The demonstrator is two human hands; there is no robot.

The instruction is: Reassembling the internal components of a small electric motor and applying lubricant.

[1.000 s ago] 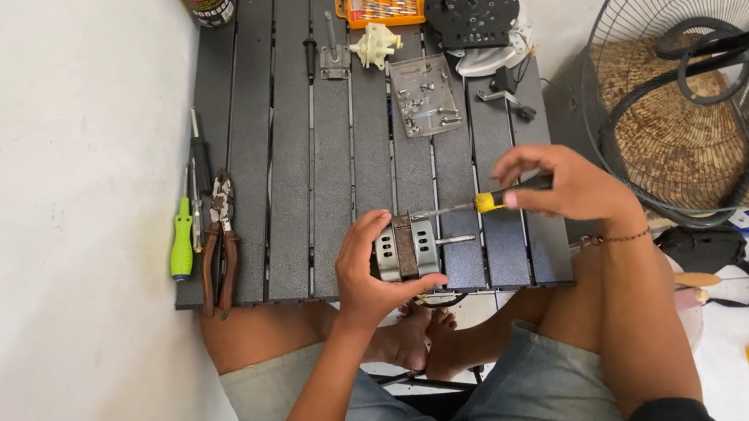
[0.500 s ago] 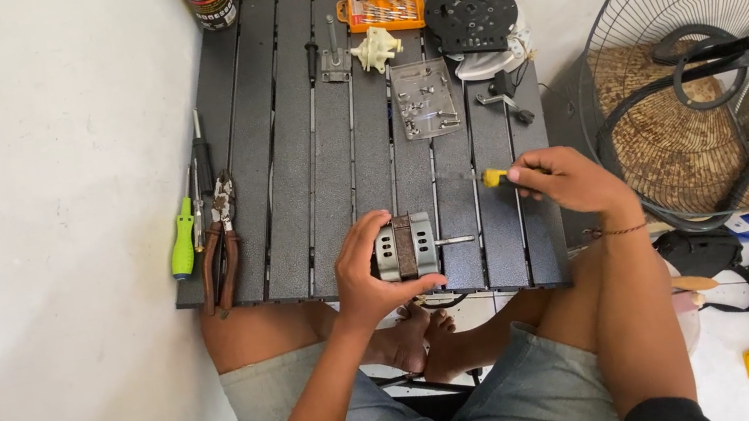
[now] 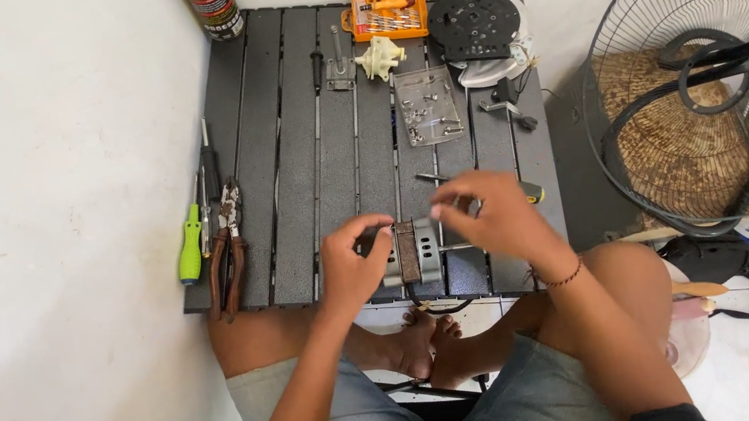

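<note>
Gripping a small grey metal electric motor with a rusty brown core [image 3: 409, 252], the person's left hand [image 3: 351, 267] wraps its fingers round the motor's left end. The motor sits at the near edge of the low dark slatted table [image 3: 284, 155], right in front of the person's knees. The right hand [image 3: 489, 217] comes in from the other side, fingers curled over the motor's right end where a thin shaft sticks out; whether those fingertips are pinching the shaft or only resting on it cannot be told from up here. Just beyond that hand, a screwdriver with a yellow-and-black handle [image 3: 527, 191] lies on the slats, mostly hidden.

Over on the table's left edge, a green-handled screwdriver [image 3: 190, 252] lies beside red-handled pliers [image 3: 227, 250]. At the far side there is an orange case of screwdriver bits [image 3: 388, 14], a cream plastic part [image 3: 380, 57], and a round black slotted disc [image 3: 475, 22]. Between those and the hands, a clear plastic tray of small screws [image 3: 429, 106] rests on the slats. A dark spray can [image 3: 208, 1] stands at the far left corner.

Off to the right, on the floor, a round wire fan guard [image 3: 726, 70] leans near the wall.
</note>
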